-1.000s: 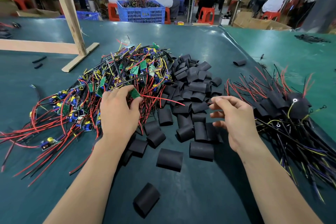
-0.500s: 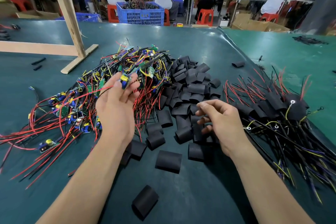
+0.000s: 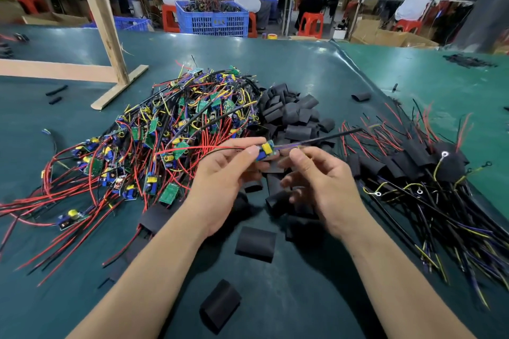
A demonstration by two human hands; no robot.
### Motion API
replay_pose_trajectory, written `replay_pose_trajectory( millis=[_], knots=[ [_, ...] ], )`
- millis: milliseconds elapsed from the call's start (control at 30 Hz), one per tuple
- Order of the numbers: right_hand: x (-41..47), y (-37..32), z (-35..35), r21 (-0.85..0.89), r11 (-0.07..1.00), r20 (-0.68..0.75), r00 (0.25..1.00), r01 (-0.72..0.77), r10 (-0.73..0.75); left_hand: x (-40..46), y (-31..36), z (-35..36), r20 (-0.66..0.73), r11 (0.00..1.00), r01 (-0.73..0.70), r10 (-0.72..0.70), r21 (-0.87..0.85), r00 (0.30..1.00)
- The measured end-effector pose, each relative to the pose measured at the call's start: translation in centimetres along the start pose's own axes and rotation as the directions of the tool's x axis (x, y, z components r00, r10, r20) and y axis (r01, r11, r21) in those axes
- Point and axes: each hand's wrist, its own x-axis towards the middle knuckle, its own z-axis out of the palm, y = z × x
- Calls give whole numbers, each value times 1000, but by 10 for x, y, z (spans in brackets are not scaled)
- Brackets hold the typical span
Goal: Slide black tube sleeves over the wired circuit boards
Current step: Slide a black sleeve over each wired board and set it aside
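Both hands have met at frame centre. Left hand (image 3: 223, 181) pinches a wired circuit board (image 3: 265, 150); right hand (image 3: 322, 181) pinches its wires (image 3: 316, 141), other fingers curled.

Table (image 3: 316, 69): fills the frame below the upper strip.
Board pile (image 3: 165, 140): left of centre, on the table.
Sleeve pile (image 3: 292, 115): centre, just right of the board pile, touching it.
Finished pile (image 3: 429, 179): right edge, beside the sleeve pile.
Hands: left hand (image 3: 223, 184) and right hand (image 3: 322, 181) at centre, in front of the piles, with a board (image 3: 265, 150) between them.
Loose sleeves: one (image 3: 255, 243) below the hands, another (image 3: 219, 305) at bottom centre.
Wooden frame (image 3: 104, 36): upper left, on the table.
Crate (image 3: 213, 19): top centre, behind the table.
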Motion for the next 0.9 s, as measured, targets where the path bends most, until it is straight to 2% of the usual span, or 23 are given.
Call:
replay_pose_trajectory(
  millis=[67, 133, 167, 233, 367, 467, 600, 700, 767, 833, 900],
  knots=[
    [5, 0, -15, -288, 955, -74, 993, 67, -92, 2, 2, -2, -101, 997, -75, 72, -32, 992],
    [10, 3, -29, -633, 774, -145, 978, 24, -149, 5, 6, -7, -186, 988, -144, 130, -64, 974],
    [11, 6, -32, -709, 705, -179, 972, -23, -149, 6, 8, -9, -220, 985, -161, 143, -66, 965],
    [14, 13, -30, -763, 641, -192, 975, -78, -111, 7, 8, -11, -271, 985, -163, 141, -57, 952],
    [15, 22, -15, -885, 464, -69, 996, -36, -56, 7, 4, -9, -280, 990, -138, 130, -9, 951],
    [10, 24, -9, -886, 463, 0, 1000, 14, -31, 8, 3, -11, -265, 993, -115, 112, 2, 958],
    [7, 24, -1, -837, 536, 122, 992, 112, -18, 7, 1, -9, -247, 994, -111, 110, 12, 963],
    [8, 22, 1, -807, 569, 152, 987, 156, -54, 6, 1, -9, -238, 995, -100, 102, 22, 966],
    [9, 21, 0, -806, 561, 141, 982, 189, -128, 6, 2, -11, -237, 995, -99, 99, 14, 966],
    [8, 19, -2, -804, 545, 105, 959, 238, -263, 7, 3, -13, -233, 995, -100, 94, -12, 968],
    [6, 16, -4, -751, 608, 43, 937, 258, -346, 6, 4, -11, -203, 995, -92, 82, -44, 976]
  ],
)
